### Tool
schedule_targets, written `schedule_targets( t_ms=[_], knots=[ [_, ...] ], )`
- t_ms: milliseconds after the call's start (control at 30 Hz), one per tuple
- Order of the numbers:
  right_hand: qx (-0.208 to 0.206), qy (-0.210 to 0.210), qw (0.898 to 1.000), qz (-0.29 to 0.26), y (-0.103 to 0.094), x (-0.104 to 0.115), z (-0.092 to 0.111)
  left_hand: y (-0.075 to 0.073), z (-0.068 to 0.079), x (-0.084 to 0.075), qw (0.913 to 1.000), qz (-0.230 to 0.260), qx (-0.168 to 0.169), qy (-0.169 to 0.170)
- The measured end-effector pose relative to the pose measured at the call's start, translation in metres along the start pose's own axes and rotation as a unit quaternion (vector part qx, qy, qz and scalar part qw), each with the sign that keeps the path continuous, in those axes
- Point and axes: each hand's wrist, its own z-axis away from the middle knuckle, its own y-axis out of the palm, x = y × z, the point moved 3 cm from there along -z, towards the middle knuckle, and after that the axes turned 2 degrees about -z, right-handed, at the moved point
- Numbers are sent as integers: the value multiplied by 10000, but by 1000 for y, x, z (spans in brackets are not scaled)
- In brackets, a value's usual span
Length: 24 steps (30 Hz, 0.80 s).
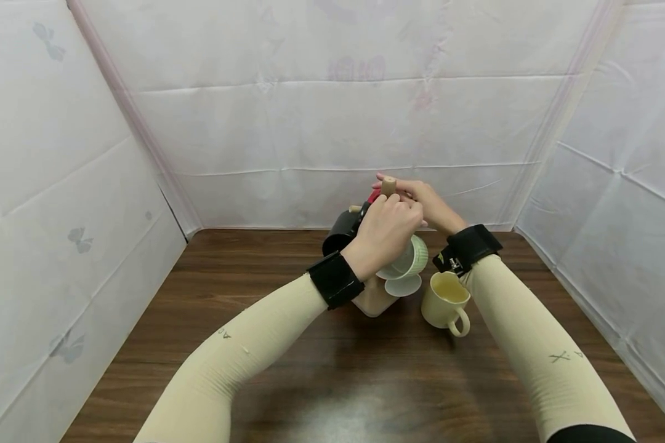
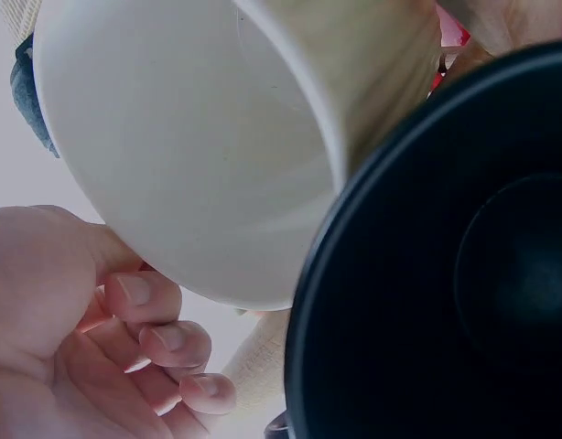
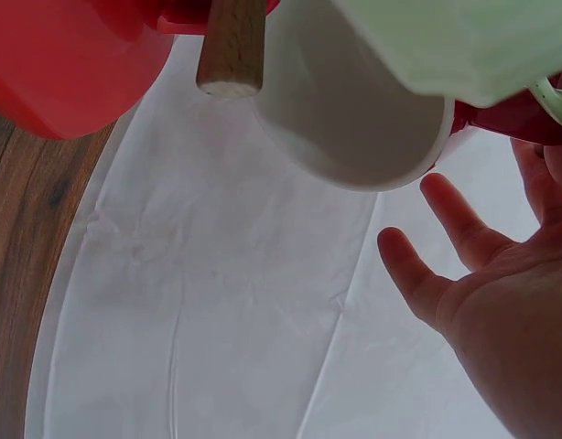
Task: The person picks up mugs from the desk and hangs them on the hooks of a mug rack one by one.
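Observation:
A wooden mug stand, whose post (image 1: pixel 388 186) rises beside both hands, carries several mugs. A black mug (image 1: pixel 340 231) hangs on its left and a pale green ribbed mug (image 1: pixel 419 255) toward the front. My left hand (image 1: pixel 385 231) is high at the post, fingers curled; in the left wrist view its thumb passes behind the rim of a white-lined mug (image 2: pixel 189 155), whose handle is hidden. My right hand (image 1: pixel 432 206) reaches behind the post. In the right wrist view its spread fingers (image 3: pixel 409 270) come right up to a white-lined mug. A red mug (image 3: pixel 70 64) hangs opposite.
A yellow mug (image 1: pixel 443 301) stands upright on the dark wooden table (image 1: pixel 244 381), under the right forearm. The stand's wooden base (image 1: pixel 373 301) shows in front of the left wrist. White sheeting (image 1: pixel 288 123) surrounds the table at the back and both sides.

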Motion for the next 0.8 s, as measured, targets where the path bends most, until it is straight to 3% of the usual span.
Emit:
schedule_targets(
  t_ms=[200, 467, 600, 800],
  knots=[
    [-128, 41, 9997, 192, 0, -5, 10, 1, 7, 3, 9992, 127, -362, 101],
    [-150, 364, 9991, 171, -3, -18, 37, -4, 27, 20, 9859, 836, -1430, 245],
    [-217, 416, 9979, 456, -6, -20, 53, -4, 38, 38, 9779, 1051, -1809, 46],
    [-278, 626, 9962, 534, -8, -19, 90, 2, 58, 62, 9651, 1649, -1995, -399]
  ],
)
